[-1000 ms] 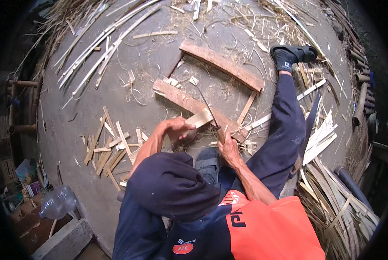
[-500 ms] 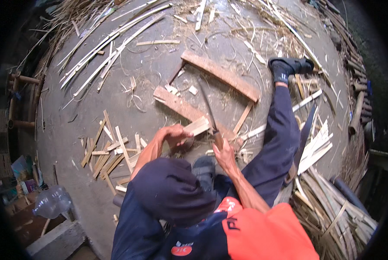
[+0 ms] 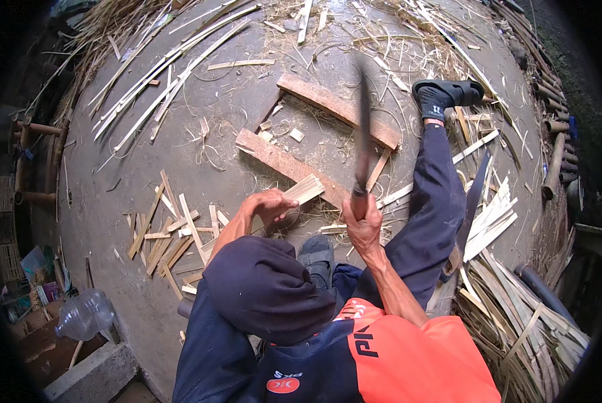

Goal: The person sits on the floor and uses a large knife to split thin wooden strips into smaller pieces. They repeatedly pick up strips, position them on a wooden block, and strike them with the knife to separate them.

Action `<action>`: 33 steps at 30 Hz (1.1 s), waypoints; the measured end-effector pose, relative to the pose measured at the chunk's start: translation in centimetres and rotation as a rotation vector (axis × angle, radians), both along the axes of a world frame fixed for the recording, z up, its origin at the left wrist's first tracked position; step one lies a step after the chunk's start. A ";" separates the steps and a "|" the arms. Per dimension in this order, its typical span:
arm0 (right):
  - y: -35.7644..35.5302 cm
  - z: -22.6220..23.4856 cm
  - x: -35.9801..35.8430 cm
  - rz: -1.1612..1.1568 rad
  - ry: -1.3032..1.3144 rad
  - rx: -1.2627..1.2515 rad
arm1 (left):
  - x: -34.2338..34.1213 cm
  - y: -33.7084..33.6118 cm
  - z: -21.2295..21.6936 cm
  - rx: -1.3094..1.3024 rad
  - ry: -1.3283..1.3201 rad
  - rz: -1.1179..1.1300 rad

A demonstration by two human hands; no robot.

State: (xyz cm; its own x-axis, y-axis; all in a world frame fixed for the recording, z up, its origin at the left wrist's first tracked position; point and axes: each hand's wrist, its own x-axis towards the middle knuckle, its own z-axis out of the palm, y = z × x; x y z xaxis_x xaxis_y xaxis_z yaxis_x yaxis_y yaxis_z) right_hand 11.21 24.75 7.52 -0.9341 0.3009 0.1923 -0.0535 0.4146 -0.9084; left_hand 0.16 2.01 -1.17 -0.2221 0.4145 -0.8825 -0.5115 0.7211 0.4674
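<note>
My right hand (image 3: 363, 226) is wrapped round the wooden handle of a machete (image 3: 364, 138), whose dark blade points up and away from me, slightly blurred. In my left hand (image 3: 267, 206) is a short piece of pale split bamboo (image 3: 305, 189), with lines running along it. Its far end lies at the edge of the nearer beam of a low wooden frame (image 3: 284, 163) on the floor. The blade stands to the right of the bamboo, apart from it. My left fingers are partly hidden behind the wrist and the bamboo.
Short bamboo slats (image 3: 173, 235) lie scattered at left. Long strips (image 3: 173, 77) spread beyond them. My outstretched leg (image 3: 435, 188) borders the right side, with a saw-like dark blade (image 3: 474, 201) and a bamboo bundle (image 3: 516, 322) past it. A clear plastic jug (image 3: 86, 314) stands lower left.
My right hand has raised the machete and swung it upright, away from the bamboo's end. My left hand keeps the bamboo at nearly the same place by the beam.
</note>
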 end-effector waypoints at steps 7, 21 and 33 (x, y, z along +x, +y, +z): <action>0.5 -9.2 4.1 0.119 -0.356 0.227 | -0.4 0.3 0.2 0.021 -0.030 0.098; 1.2 -7.6 3.6 0.150 -0.581 0.149 | -0.1 0.3 1.8 -0.027 -0.022 0.036; 1.6 -3.9 2.8 0.089 -0.266 0.017 | 2.3 0.8 2.5 -0.025 0.377 0.000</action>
